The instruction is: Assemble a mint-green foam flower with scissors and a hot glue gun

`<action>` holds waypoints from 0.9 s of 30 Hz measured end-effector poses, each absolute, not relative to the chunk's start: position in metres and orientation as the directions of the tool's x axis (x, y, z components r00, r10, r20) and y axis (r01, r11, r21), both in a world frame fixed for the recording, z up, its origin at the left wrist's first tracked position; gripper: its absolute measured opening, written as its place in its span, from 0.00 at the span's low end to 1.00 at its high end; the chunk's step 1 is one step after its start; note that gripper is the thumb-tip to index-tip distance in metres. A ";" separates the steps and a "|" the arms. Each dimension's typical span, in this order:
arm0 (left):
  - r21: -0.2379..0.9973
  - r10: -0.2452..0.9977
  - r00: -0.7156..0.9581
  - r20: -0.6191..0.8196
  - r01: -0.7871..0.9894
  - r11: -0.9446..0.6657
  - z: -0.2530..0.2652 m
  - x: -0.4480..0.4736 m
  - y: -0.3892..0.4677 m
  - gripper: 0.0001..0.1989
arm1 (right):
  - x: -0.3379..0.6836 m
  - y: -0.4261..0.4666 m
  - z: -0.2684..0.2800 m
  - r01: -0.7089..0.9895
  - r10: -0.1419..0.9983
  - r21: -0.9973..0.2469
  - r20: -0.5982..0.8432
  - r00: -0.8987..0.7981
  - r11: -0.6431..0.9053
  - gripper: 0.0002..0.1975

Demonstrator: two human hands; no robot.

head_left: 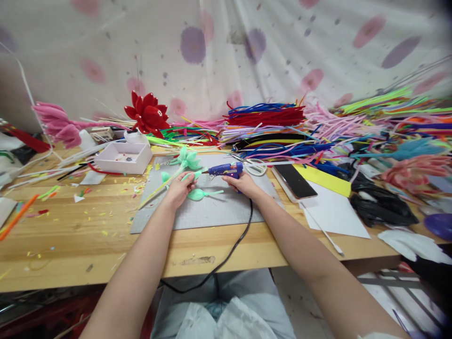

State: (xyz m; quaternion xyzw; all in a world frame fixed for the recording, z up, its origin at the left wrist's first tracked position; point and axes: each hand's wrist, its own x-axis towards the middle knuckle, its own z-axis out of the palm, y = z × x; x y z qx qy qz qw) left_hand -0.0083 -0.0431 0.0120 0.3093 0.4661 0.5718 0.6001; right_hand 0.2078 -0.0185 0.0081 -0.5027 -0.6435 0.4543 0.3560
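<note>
My right hand (242,183) is wrapped round a blue hot glue gun (223,169), its nozzle pointing left. The fingers of my left hand (181,188) pinch a mint-green pipe-cleaner petal (197,174) close to the nozzle; whether the tip touches it I cannot tell. Just behind my left hand lies a mint-green flower (189,159) with a pale yellow-green stem (151,194) running to the front left. A loose mint-green petal (196,194) rests below the hands on the grey cutting mat (212,217).
Bundles of coloured pipe cleaners (266,117) are piled along the back. A white box (123,159), a red flower (148,113) and a pink flower (58,123) stand at left. On the right lie a phone (295,180) and white paper (335,212). The gun's black cord (233,253) hangs over the table edge.
</note>
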 end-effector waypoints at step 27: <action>0.877 0.974 -0.066 -0.215 -0.451 0.163 0.012 -0.011 -0.042 0.12 | 0.207 -0.018 0.010 0.324 0.974 -0.942 0.017 -0.225 0.091 0.21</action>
